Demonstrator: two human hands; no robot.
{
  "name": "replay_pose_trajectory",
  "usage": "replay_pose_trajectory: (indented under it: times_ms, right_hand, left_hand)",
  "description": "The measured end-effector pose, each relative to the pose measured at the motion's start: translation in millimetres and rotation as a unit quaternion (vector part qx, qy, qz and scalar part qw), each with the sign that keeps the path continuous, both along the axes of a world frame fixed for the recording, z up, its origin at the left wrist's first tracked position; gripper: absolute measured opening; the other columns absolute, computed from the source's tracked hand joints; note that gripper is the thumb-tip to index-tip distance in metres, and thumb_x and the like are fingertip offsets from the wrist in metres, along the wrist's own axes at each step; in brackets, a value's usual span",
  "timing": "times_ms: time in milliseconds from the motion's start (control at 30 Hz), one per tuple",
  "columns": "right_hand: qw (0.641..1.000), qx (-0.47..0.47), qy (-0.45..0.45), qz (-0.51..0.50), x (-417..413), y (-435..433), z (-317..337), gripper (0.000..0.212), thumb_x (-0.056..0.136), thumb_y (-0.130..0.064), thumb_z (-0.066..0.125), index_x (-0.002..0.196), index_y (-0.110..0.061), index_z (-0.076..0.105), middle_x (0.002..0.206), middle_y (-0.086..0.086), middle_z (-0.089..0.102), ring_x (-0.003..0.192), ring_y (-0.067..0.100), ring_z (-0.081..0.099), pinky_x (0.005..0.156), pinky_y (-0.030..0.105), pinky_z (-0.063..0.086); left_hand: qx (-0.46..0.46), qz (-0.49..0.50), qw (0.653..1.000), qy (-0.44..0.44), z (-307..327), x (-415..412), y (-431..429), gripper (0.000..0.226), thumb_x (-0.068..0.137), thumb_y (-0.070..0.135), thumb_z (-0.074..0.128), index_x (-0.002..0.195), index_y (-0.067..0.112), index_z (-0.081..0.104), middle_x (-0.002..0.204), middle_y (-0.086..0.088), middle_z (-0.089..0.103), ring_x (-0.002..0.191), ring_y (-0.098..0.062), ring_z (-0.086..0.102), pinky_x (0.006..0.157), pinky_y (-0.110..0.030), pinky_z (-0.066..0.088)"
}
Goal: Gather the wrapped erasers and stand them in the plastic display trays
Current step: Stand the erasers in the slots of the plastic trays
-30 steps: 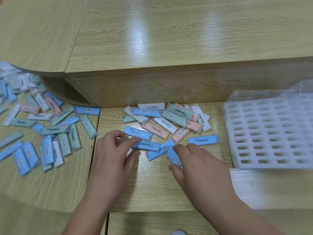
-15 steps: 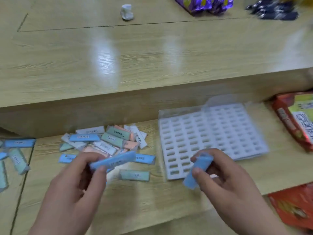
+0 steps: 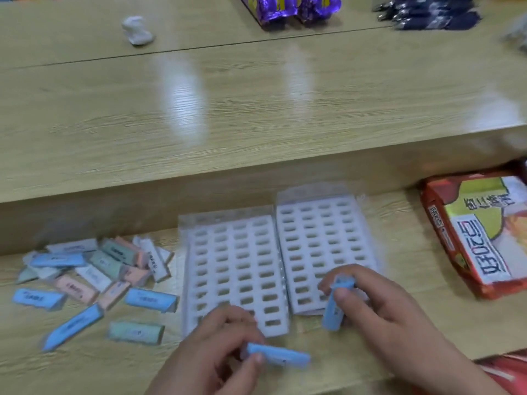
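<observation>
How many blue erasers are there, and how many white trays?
Blue erasers held: 2, one in the left hand, one in the right hand
Blue erasers loose on the table: 4
Trays: 2
Total: 8

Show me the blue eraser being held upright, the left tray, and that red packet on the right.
upright blue eraser [image 3: 332, 316], head view, its lower end below the thumb.
left tray [image 3: 225, 216], head view, its clear far rim.
red packet [image 3: 467, 240], head view, its printed front.
</observation>
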State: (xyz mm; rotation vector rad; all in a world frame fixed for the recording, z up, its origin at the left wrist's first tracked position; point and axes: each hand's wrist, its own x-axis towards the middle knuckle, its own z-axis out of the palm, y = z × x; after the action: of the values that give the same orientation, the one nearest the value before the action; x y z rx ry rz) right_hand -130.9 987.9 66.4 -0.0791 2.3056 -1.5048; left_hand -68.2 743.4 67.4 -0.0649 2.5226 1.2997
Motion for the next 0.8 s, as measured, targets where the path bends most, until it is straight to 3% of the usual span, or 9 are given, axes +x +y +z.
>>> replay_pose_trajectory:
  times_ms: [100, 167, 267, 367, 433, 500, 600, 667, 800]
  right_hand:
    - [0.999, 0.024, 0.0, 0.031, -7, 3, -2, 0.019, 0.087, -0.045, 0.053, 0.097, -0.038, 0.068, 0.096, -0.014, 0.071, 0.083, 0.005, 0.068, 0.071, 0.034, 0.059]
    - [0.997, 0.044, 0.007, 0.056, -8, 4, -1, 0.02, 0.087, -0.048, 0.053, 0.099, -0.037, 0.067, 0.09, -0.01, 0.071, 0.075, 0.009, 0.068, 0.069, 0.039, 0.058]
    - [0.993, 0.06, 0.016, 0.098, -5, 2, -2, 0.025, 0.085, -0.054, 0.052, 0.1, -0.038, 0.064, 0.087, -0.012, 0.071, 0.075, 0.01, 0.067, 0.069, 0.036, 0.056]
    - [0.996, 0.031, 0.005, 0.088, -3, 2, -5, 0.011, 0.088, -0.039, 0.058, 0.096, -0.04, 0.066, 0.088, -0.016, 0.071, 0.078, 0.005, 0.067, 0.067, 0.019, 0.053]
    - [0.998, -0.025, -0.024, 0.058, -6, 1, 4, 0.01, 0.086, -0.037, 0.062, 0.092, -0.038, 0.071, 0.092, -0.011, 0.072, 0.082, 0.007, 0.068, 0.071, 0.023, 0.056]
    - [0.996, -0.079, -0.033, -0.003, -18, 6, 16, 0.019, 0.073, -0.041, 0.063, 0.086, -0.035, 0.075, 0.094, -0.006, 0.073, 0.081, 0.009, 0.068, 0.066, 0.029, 0.059]
    - [0.997, -0.053, 0.045, -0.026, -45, 12, 27, 0.015, 0.079, -0.04, 0.064, 0.089, -0.039, 0.075, 0.096, -0.014, 0.072, 0.08, 0.005, 0.065, 0.06, 0.026, 0.057]
    - [0.993, -0.006, 0.11, -0.041, -67, 8, 28, 0.015, 0.087, -0.03, 0.066, 0.094, -0.042, 0.07, 0.095, -0.022, 0.069, 0.086, 0.001, 0.065, 0.066, 0.025, 0.058]
    - [0.978, 0.038, 0.201, -0.049, -101, -15, 20, 0.021, 0.089, -0.026, 0.069, 0.097, -0.039, 0.054, 0.089, -0.024, 0.068, 0.087, -0.009, 0.064, 0.067, 0.008, 0.048]
  left_hand:
    - [-0.001, 0.03, 0.998, 0.05, -7, -1, -3, 0.015, 0.083, 0.05, 0.063, 0.093, 0.04, 0.069, 0.106, 0.018, 0.065, 0.093, -0.003, 0.066, 0.076, -0.019, 0.053]
    - [0.03, 0.06, 0.996, 0.054, -8, -1, -1, 0.017, 0.086, 0.049, 0.062, 0.097, 0.038, 0.069, 0.103, 0.016, 0.069, 0.099, -0.005, 0.067, 0.083, -0.027, 0.056]
    - [0.045, 0.048, 0.995, 0.073, -12, 2, 8, 0.02, 0.083, 0.045, 0.062, 0.097, 0.034, 0.07, 0.105, 0.012, 0.07, 0.1, -0.01, 0.069, 0.083, -0.034, 0.058]
    - [0.038, 0.081, 0.99, 0.107, -12, 4, 12, 0.016, 0.079, 0.044, 0.064, 0.091, 0.035, 0.073, 0.101, 0.011, 0.069, 0.085, -0.011, 0.07, 0.066, -0.029, 0.059]
    - [0.051, 0.119, 0.985, 0.113, 0, -1, 12, 0.019, 0.075, 0.047, 0.065, 0.087, 0.035, 0.074, 0.09, 0.008, 0.069, 0.069, -0.013, 0.068, 0.055, -0.03, 0.056]
    - [0.042, 0.116, 0.984, 0.129, 16, -14, 15, 0.02, 0.073, 0.049, 0.064, 0.089, 0.039, 0.073, 0.082, 0.009, 0.069, 0.065, -0.014, 0.067, 0.056, -0.028, 0.056]
    - [-0.016, 0.096, 0.98, 0.176, 37, -44, 22, 0.015, 0.079, 0.047, 0.068, 0.094, 0.044, 0.07, 0.085, 0.014, 0.067, 0.072, -0.008, 0.065, 0.057, -0.015, 0.051]
    - [-0.05, 0.109, 0.972, 0.203, 44, -65, 32, 0.013, 0.082, 0.043, 0.075, 0.093, 0.041, 0.068, 0.087, 0.017, 0.065, 0.074, -0.005, 0.063, 0.053, -0.017, 0.05]
    - [-0.164, 0.134, 0.954, 0.211, 39, -96, 49, 0.031, 0.08, 0.038, 0.072, 0.098, 0.046, 0.047, 0.075, 0.022, 0.062, 0.07, 0.002, 0.059, 0.058, -0.025, 0.048]
